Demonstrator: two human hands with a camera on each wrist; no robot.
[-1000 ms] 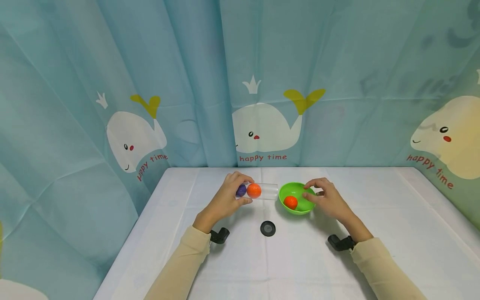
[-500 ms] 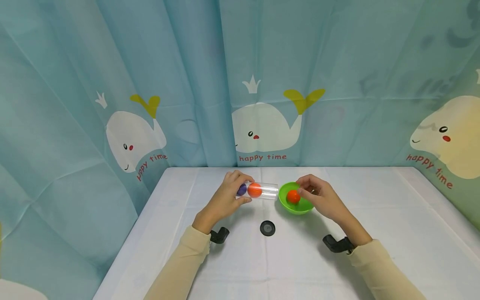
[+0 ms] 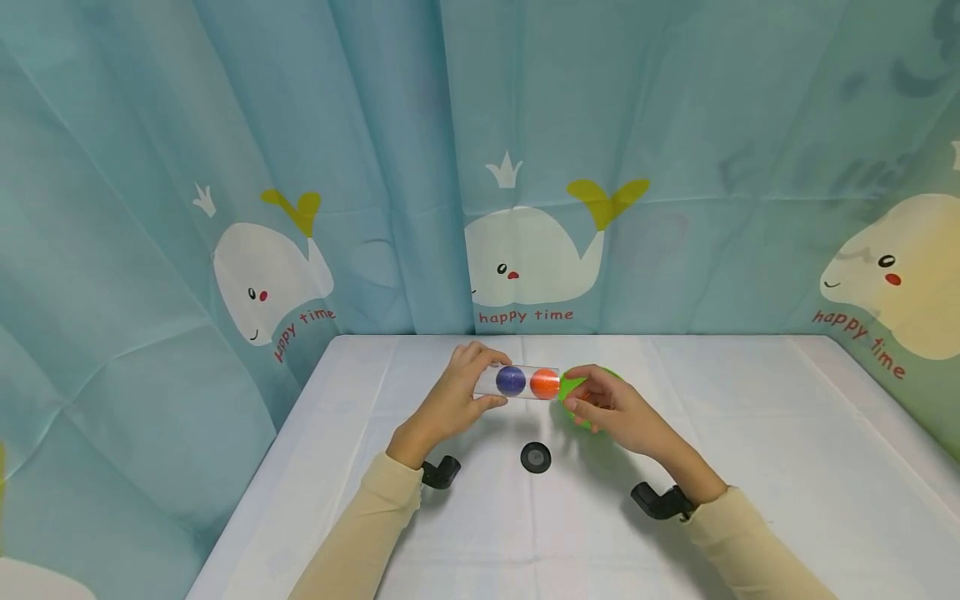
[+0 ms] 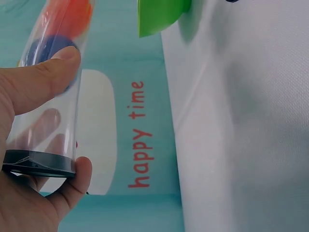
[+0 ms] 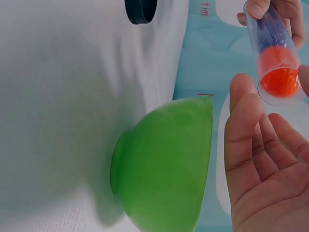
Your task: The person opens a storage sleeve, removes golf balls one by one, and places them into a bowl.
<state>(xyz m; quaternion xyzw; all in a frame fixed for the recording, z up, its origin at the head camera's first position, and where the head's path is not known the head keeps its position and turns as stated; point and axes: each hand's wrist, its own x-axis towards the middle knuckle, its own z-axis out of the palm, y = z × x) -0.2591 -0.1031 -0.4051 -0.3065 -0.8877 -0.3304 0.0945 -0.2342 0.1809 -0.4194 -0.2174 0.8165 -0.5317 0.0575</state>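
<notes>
My left hand [image 3: 453, 396] grips a clear plastic tube [image 3: 487, 382] lying nearly level above the table, its black closed end [image 4: 41, 163] toward the palm. Inside are a dark blue ball [image 3: 511, 381] and, at the uncapped mouth, an orange ball [image 3: 544, 384]. The mouth points at a green bowl [image 5: 164, 164] standing upright on the table. My right hand [image 3: 618, 412] hovers over this bowl, palm turned up and fingers loosely bent close to the tube's mouth, holding nothing. It hides most of the bowl's inside in the head view, where some orange shows between the fingers.
A round black cap [image 3: 536, 457] lies on the white-covered table [image 3: 540, 533] in front of the tube. Behind the table hangs a blue curtain [image 3: 405, 167] printed with whales. Each wrist wears a black camera mount.
Both balls in the tube have slid right toward its mouth. My right hand has moved left from the bowl's right side to the tube's mouth. The left hand stays almost still.
</notes>
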